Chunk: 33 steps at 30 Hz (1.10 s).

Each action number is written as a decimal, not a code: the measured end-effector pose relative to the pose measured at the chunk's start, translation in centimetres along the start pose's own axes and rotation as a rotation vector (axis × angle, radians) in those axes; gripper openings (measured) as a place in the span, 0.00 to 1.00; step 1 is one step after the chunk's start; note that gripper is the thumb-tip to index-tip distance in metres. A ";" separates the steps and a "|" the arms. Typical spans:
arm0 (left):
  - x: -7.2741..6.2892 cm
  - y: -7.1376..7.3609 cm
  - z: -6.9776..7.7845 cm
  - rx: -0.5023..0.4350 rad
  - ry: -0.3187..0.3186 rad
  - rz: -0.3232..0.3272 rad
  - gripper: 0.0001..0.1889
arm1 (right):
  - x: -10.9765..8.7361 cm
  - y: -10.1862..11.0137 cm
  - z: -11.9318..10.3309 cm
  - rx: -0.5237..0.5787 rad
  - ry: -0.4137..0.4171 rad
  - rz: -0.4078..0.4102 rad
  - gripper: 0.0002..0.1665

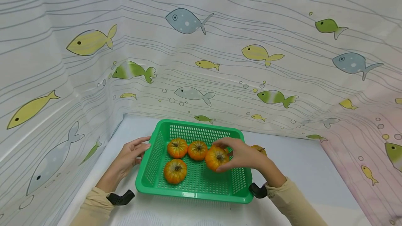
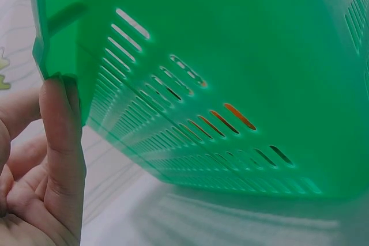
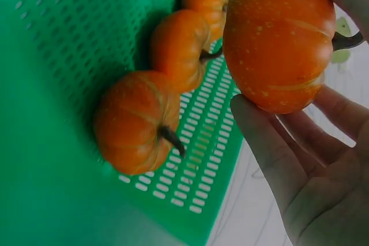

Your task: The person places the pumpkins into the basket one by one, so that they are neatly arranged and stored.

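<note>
A green plastic basket [image 1: 191,194] with slotted walls holds several small orange pumpkins, among them a front-left pumpkin [image 1: 175,172], a back-left pumpkin [image 1: 177,148] and a middle pumpkin [image 1: 197,150]. Above the basket's right part, my right hand [image 1: 242,153] grips another pumpkin [image 3: 279,38] between thumb and fingers, its dark stem towards the palm. At the basket's left side, my left hand [image 1: 127,156] holds the rim with its fingertips. The left wrist view shows a fingertip [image 2: 57,93] tucked against the rim's lip.
Outside the basket on the right, one more pumpkin [image 1: 259,150] lies partly hidden behind my right hand. A white tabletop [image 1: 298,163] extends to the right. Fish-printed sheeting [image 1: 201,79] hangs behind and on both sides.
</note>
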<state>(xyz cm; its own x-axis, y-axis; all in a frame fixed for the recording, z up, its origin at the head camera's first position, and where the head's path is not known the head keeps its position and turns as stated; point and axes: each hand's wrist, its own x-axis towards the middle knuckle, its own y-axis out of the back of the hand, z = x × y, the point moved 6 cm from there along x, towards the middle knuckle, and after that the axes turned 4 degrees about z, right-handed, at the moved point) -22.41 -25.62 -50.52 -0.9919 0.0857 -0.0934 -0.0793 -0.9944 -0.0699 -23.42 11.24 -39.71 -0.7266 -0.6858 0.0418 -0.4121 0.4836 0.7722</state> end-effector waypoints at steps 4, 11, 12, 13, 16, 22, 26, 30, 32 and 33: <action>-0.1 0.0 0.1 0.004 0.002 0.003 0.32 | 0.9 -0.6 -0.4 -0.086 0.027 -0.022 0.42; -0.1 0.0 0.1 0.003 -0.012 -0.001 0.32 | 2.6 -2.4 -0.5 -0.161 -0.003 -0.094 0.42; -0.1 0.0 0.1 0.002 -0.012 -0.002 0.32 | 2.8 -2.7 -0.5 -0.172 -0.003 -0.104 0.42; -0.1 0.0 0.1 -0.001 -0.012 -0.001 0.32 | 3.1 -3.1 -0.5 -0.184 0.003 -0.114 0.42; -0.1 -0.1 0.1 -0.003 -0.009 -0.001 0.32 | 3.7 -4.1 -0.7 -0.210 0.021 -0.142 0.41; 0.0 -0.2 0.1 -0.004 -0.006 -0.003 0.32 | 4.5 -5.7 -0.8 -0.254 0.032 -0.188 0.42; 0.0 -0.2 0.2 -0.008 -0.010 -0.002 0.32 | 4.9 -6.6 -0.4 -0.260 0.009 -0.213 0.44; 0.0 -0.1 0.1 -0.003 -0.011 0.000 0.32 | 5.1 -7.4 0.0 -0.252 -0.003 -0.229 0.43; 0.0 -0.1 0.1 -0.001 -0.010 0.000 0.32 | 5.2 -7.6 0.1 -0.248 0.002 -0.231 0.42; 0.0 -0.1 0.1 -0.001 -0.010 0.000 0.32 | 5.2 -7.7 0.1 -0.245 0.004 -0.233 0.42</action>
<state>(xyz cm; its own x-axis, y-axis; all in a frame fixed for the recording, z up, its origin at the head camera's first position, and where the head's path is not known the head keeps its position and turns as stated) -22.45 -25.56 -50.42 -0.9929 0.0852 -0.0832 -0.0794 -0.9943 -0.0709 -24.07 3.98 -45.51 -0.6258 -0.7651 -0.1514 -0.4221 0.1690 0.8906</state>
